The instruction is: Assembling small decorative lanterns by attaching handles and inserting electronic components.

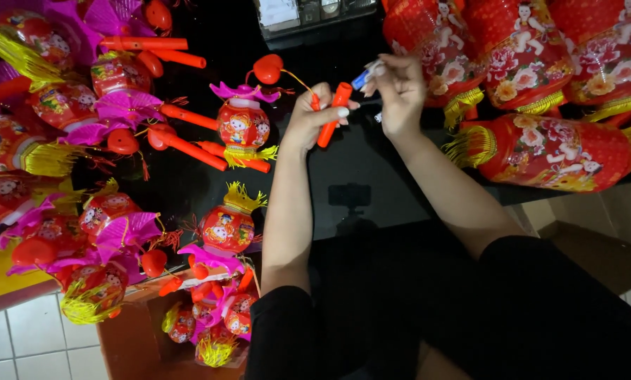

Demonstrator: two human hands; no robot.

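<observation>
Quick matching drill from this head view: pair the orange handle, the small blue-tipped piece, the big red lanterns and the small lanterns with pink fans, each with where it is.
Things:
1. orange handle
2. small blue-tipped piece
3. big red lanterns
4. small lanterns with pink fans

Places:
A. heaped on the left of the dark table
B. in the grip of the left hand
C. stacked at the upper right
D. pinched by the right hand

Pairs: 1-B, 2-D, 3-C, 4-A
</observation>
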